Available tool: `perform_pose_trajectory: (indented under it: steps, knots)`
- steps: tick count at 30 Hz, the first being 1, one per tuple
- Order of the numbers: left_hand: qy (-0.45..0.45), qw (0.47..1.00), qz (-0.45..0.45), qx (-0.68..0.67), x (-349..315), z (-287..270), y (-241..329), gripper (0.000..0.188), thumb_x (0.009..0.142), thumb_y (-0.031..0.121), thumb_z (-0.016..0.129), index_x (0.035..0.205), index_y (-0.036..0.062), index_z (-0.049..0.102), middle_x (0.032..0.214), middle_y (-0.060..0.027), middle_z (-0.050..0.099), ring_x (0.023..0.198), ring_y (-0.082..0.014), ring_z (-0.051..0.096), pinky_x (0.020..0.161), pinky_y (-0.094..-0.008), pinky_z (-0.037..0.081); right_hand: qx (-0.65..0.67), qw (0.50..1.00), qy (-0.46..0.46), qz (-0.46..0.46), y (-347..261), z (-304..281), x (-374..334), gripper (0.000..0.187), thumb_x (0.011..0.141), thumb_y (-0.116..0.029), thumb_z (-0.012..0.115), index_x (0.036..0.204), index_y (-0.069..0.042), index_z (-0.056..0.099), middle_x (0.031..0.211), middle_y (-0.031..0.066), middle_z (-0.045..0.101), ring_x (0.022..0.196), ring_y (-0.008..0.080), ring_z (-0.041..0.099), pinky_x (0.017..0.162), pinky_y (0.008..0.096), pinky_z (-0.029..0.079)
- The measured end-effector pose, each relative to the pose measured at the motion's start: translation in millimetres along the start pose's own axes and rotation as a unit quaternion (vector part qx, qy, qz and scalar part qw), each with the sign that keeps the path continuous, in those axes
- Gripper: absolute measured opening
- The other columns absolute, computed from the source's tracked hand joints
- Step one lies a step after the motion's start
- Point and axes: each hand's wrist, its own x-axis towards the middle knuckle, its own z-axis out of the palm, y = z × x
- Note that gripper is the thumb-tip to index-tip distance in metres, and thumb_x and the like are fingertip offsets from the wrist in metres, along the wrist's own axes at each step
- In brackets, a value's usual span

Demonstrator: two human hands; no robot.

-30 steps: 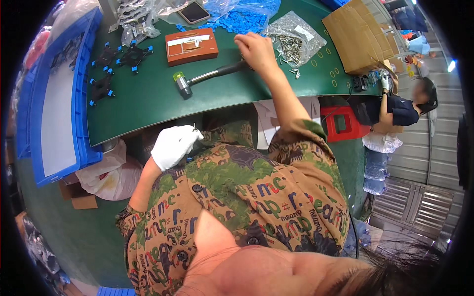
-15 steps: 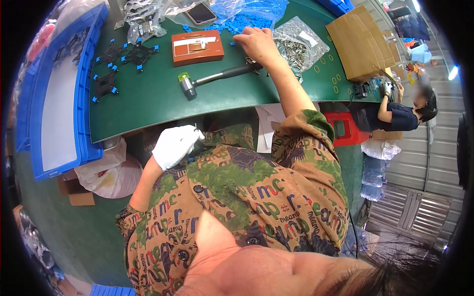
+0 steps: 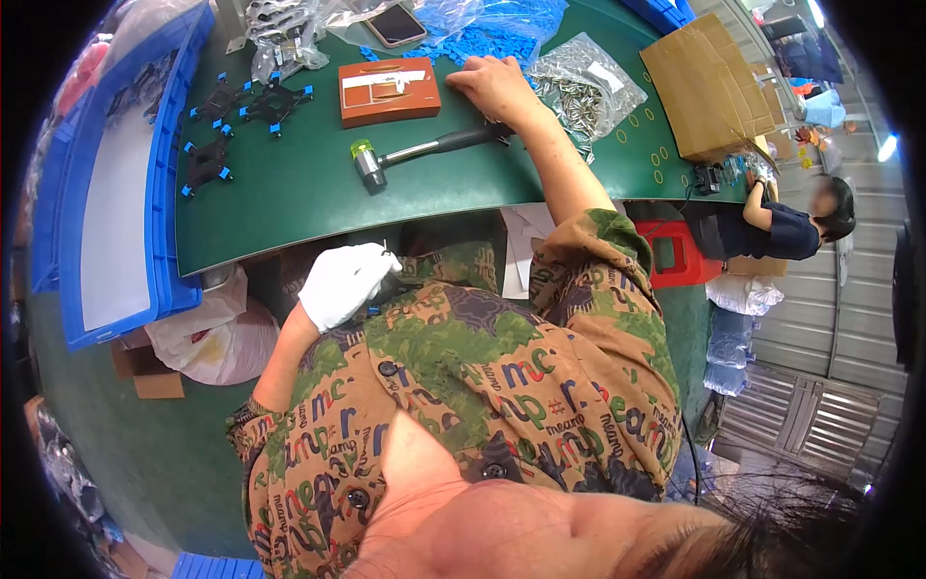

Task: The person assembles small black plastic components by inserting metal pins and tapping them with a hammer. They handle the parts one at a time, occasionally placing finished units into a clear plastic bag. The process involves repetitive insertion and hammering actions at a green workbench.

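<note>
My left hand (image 3: 342,287), in a white glove, is closed at the table's near edge, in front of my body. It grips a dark part, mostly hidden, with a bit of blue (image 3: 374,310) below the fingers and a small shiny tip above them. My bare right hand (image 3: 494,89) reaches over the table beside the small blue pieces (image 3: 492,48). Its fingers are bent together; whatever they hold is hidden. Just right of that hand lies a clear bag of small metal parts (image 3: 590,89). A mallet (image 3: 424,150) with a green-and-black head lies nearer me.
An orange-brown box (image 3: 388,108) and a phone (image 3: 395,25) are on the green table (image 3: 309,193). Black brackets with blue ends (image 3: 207,164) lie left, beside a blue crate (image 3: 159,212). A cardboard box (image 3: 709,92) stands right; a person (image 3: 772,227) works beyond.
My right hand has shifted slightly left, and the small blue piece by its fingertips no longer shows. My left hand stays in place. The far person's arms have moved a little.
</note>
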Motion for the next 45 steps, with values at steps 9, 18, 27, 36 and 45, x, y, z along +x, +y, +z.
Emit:
perform_pose_trajectory:
  steps: [9,18,27,36,45]
  knots:
    - [-0.008,1.000,-0.018,-0.013,2,1,0,0.029,0.104,0.025,0.058,0.098,0.0029,0.075,0.065,-0.0020,0.059,0.057,-0.0085,0.052,0.058,-0.0265,0.044,0.058,0.996,0.015,0.069,10,-7,-8,0.022,0.100,-0.031,0.062,0.115,-0.024,0.077,0.105,0.0021,0.072,0.103,0.0280,0.067,0.092,0.0498,0.044]
    - [-0.012,1.000,-0.017,-0.001,4,0,3,0.030,0.105,0.026,0.057,0.098,0.0031,0.075,0.066,-0.0024,0.060,0.057,-0.0092,0.053,0.058,-0.0269,0.044,0.027,0.995,-0.047,0.082,-8,0,3,0.033,0.102,-0.044,0.059,0.112,-0.020,0.078,0.110,0.0058,0.074,0.105,0.0291,0.070,0.093,0.0541,0.045]
    - [0.000,0.999,-0.039,-0.003,1,2,7,0.031,0.105,0.027,0.057,0.096,0.0029,0.074,0.065,-0.0027,0.059,0.057,-0.0097,0.053,0.058,-0.0278,0.045,0.127,0.991,-0.043,0.029,-30,-33,-15,0.029,0.103,-0.036,0.059,0.108,-0.012,0.074,0.102,0.0115,0.074,0.097,0.0339,0.070,0.089,0.0509,0.049]
    - [-0.026,0.997,-0.077,0.017,3,1,13,0.034,0.105,0.032,0.056,0.098,0.0046,0.075,0.070,-0.0069,0.063,0.061,-0.0173,0.058,0.062,-0.0330,0.049,0.415,0.887,-0.152,-0.135,-147,-88,-91,0.028,0.103,-0.031,0.059,0.107,-0.006,0.072,0.100,0.0161,0.074,0.094,0.0401,0.069,0.082,0.0497,0.055]
    - [-0.038,0.995,-0.077,0.051,3,-1,13,0.036,0.105,0.035,0.055,0.097,0.0067,0.074,0.075,-0.0121,0.067,0.068,-0.0288,0.065,0.067,-0.0393,0.052,0.428,0.869,-0.207,-0.136,-159,-85,-95,0.029,0.104,-0.030,0.058,0.107,-0.004,0.071,0.101,0.0165,0.072,0.095,0.0399,0.068,0.084,0.0499,0.054]
